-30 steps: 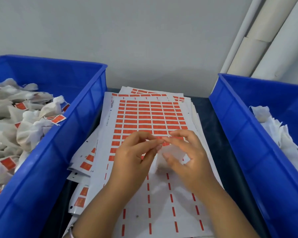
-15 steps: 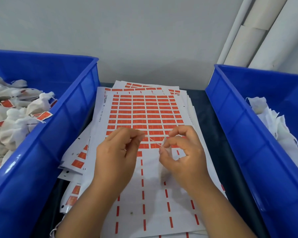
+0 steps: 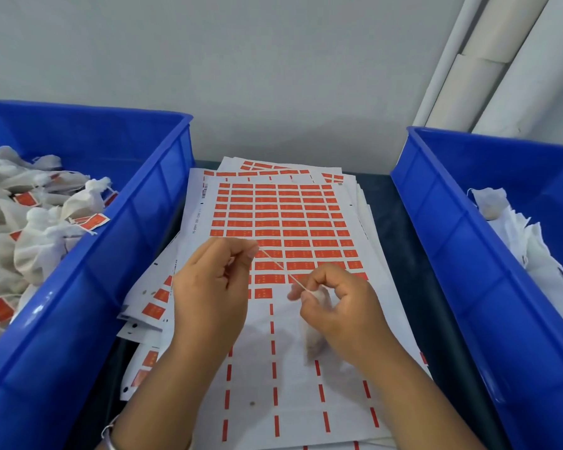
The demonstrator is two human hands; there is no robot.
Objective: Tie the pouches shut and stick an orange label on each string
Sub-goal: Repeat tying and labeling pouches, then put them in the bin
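Observation:
A small white pouch [image 3: 316,339] hangs blurred under my right hand [image 3: 342,306], which grips its neck. Its thin string [image 3: 278,264] runs taut up and left to my left hand [image 3: 215,287], which pinches the string's end between thumb and fingertips. Both hands hover over a white sheet of orange labels [image 3: 280,222], whose lower rows are peeled away. Nothing orange is stuck on the string.
A blue bin [image 3: 117,274] on the left holds several tied pouches with orange labels [image 3: 91,220]. A blue bin [image 3: 452,241] on the right holds white pouches [image 3: 514,228] without labels. More label sheets [image 3: 150,306] lie stacked underneath. A wall and white pipes stand behind.
My hands have moved apart, drawing the string out taut between them. The pouch has dropped lower under my right hand.

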